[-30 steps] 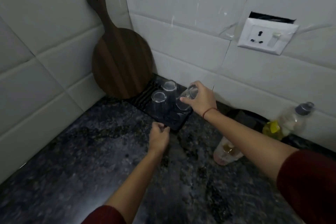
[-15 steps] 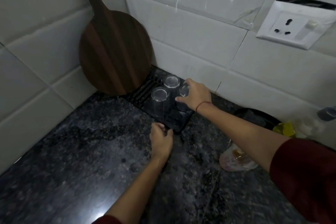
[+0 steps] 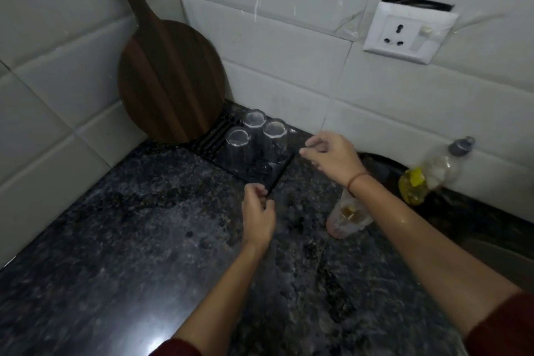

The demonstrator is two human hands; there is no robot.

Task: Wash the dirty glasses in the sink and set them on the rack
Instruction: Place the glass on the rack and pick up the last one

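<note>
The single view comes from the person's head and looks forward and steeply down into a tiled wall corner. The dark tabletop (image 3: 115,240) fills the lower half, close beneath the lens. Left hand (image 3: 258,218) and right hand (image 3: 332,157) sit near mid-frame beside the rack (image 3: 260,170). The wide angle curves the tile lines; a wall socket (image 3: 407,32) sits upper right.

A home kitchen: large white wall tiles (image 3: 289,46) above a dark speckled stone tabletop (image 3: 130,225), a round dark wooden chopping board (image 3: 173,81) leaning in the corner, three clear upturned glasses (image 3: 237,139) on a black ribbed draining rack (image 3: 211,139).
</note>
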